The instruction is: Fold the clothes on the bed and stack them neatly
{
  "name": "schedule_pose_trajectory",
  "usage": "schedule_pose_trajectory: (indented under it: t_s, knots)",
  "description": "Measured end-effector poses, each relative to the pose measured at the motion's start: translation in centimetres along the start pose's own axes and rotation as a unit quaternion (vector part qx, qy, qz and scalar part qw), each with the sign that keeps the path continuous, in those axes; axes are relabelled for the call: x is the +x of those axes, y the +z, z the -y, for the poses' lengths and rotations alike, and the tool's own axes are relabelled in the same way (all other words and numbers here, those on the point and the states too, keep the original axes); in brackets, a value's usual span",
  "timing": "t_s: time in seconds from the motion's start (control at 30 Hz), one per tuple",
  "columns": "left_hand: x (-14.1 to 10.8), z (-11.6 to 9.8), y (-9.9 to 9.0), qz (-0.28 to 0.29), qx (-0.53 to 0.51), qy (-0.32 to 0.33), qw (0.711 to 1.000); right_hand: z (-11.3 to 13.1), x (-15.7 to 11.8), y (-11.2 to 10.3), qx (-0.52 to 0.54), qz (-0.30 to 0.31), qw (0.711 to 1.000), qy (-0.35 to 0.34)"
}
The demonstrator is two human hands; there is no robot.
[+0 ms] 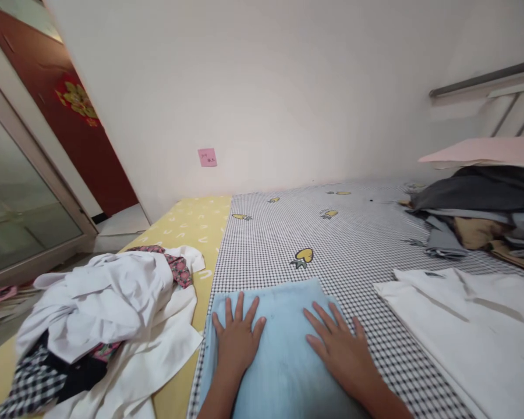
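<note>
A light blue cloth garment point(283, 349), folded into a rough rectangle, lies flat on the checked bed sheet point(266, 244). My left hand point(238, 334) rests on its left side, palm down with the fingers spread. On the right side of the cloth, my right hand point(338, 346) also lies flat, fingers apart and pointing up and to the left. Neither hand grips anything. The near end of the cloth runs out of view at the bottom.
Left of the cloth is a loose heap of white clothes point(109, 297) with a black-and-white checked piece point(32, 378). A folded white shirt point(475, 326) lies to the right, below a stack of dark clothes point(480, 189). The wall point(288, 99) stands behind the bed.
</note>
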State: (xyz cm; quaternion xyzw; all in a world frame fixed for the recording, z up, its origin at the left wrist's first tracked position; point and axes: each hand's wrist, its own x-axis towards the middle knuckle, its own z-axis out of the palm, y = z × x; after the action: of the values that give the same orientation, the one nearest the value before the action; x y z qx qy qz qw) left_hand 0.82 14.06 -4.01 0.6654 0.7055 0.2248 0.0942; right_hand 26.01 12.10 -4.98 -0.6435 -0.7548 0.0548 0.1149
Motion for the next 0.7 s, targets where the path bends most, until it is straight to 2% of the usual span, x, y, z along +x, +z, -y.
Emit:
schedule_pose_trajectory:
  t_s: [0.13,0.23,0.3,0.37,0.47,0.6,0.7]
  knots:
    - [-0.1,-0.2,0.0,-0.001,0.020,0.005,1.000,-3.6,-3.3,0.7,-0.040,-0.037,0.998,0.029]
    - [-0.1,-0.2,-0.5,0.009,-0.004,0.006,1.000,-4.0,-3.6,0.9,-0.037,-0.026,0.999,0.026]
    - [-0.1,0.5,-1.3,0.020,-0.049,0.021,0.998,-3.7,-3.3,0.7,-0.038,-0.020,0.999,0.027]
    - [-0.4,2.1,-2.4,0.028,-0.087,0.046,0.995,-3.3,-3.1,0.4,-0.041,-0.017,0.999,0.031]
    - [-1.9,5.6,-4.5,0.009,-0.115,0.064,0.991,-3.1,-3.1,0.4,-0.043,-0.008,0.998,0.040]
    - [-6.1,10.2,-6.9,-0.069,-0.150,0.022,0.986,-3.5,-2.9,1.1,-0.031,-0.009,0.999,0.043]
    - [-10.0,12.1,-7.4,-0.126,-0.183,-0.018,0.975,-4.5,-1.9,0.8,0.020,0.016,0.998,0.057]
